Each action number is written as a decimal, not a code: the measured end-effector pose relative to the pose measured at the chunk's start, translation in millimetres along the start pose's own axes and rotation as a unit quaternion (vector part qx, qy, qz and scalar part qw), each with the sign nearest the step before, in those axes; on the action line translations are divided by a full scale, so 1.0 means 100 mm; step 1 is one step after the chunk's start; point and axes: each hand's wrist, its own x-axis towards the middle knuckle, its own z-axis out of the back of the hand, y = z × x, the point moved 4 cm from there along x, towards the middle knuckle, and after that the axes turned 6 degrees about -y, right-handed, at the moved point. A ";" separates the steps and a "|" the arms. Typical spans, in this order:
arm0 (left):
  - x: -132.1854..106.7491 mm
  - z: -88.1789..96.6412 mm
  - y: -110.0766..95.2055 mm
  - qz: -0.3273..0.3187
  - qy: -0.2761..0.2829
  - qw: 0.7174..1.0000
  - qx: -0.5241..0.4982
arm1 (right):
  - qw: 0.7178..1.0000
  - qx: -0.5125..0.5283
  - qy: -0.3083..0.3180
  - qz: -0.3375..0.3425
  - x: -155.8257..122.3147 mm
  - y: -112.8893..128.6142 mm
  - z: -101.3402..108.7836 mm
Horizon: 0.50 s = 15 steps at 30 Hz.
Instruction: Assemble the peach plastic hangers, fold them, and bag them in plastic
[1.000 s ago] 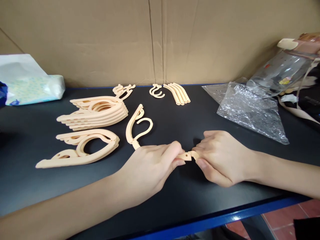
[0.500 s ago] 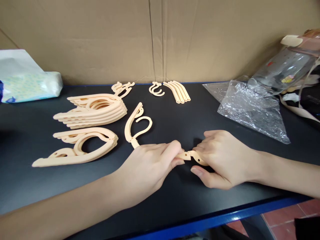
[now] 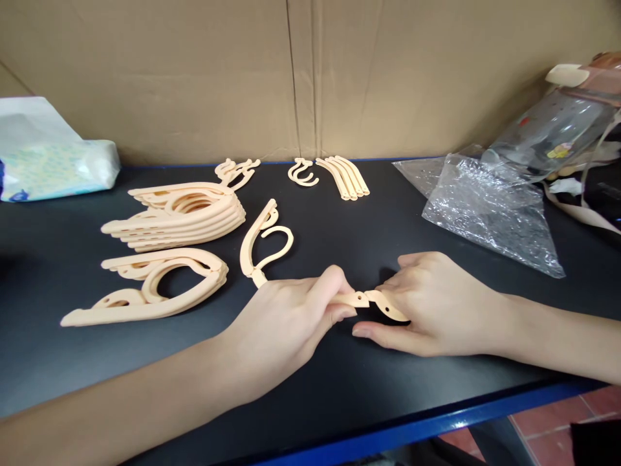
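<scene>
My left hand (image 3: 286, 320) is closed around a peach plastic folding hanger (image 3: 264, 246) whose hook and one arm stick out to the upper left. My right hand (image 3: 431, 304) grips the hanger's other arm piece (image 3: 383, 304), which meets the left part at a small joint between my hands. Its thumb stretches out flat below the piece while the fingers curl over it. Both hands rest low on the black table (image 3: 339, 388).
A stack of folded hangers (image 3: 179, 217) and a second smaller pile (image 3: 155, 288) lie at left. Loose hooks (image 3: 301, 173) and arm pieces (image 3: 347, 178) sit at the back. A clear plastic bag (image 3: 490, 210) lies right, a tissue pack (image 3: 53, 165) far left, cardboard behind.
My right hand has loosened: its thumb now stretches out flat, baring more of the arm piece, which has swung downward at the joint. The left hand has barely moved.
</scene>
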 end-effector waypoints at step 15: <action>-0.01 0.01 -0.03 0.006 0.007 0.999 -0.033 | 1.000 0.007 0.027 -0.008 -0.01 0.00 0.03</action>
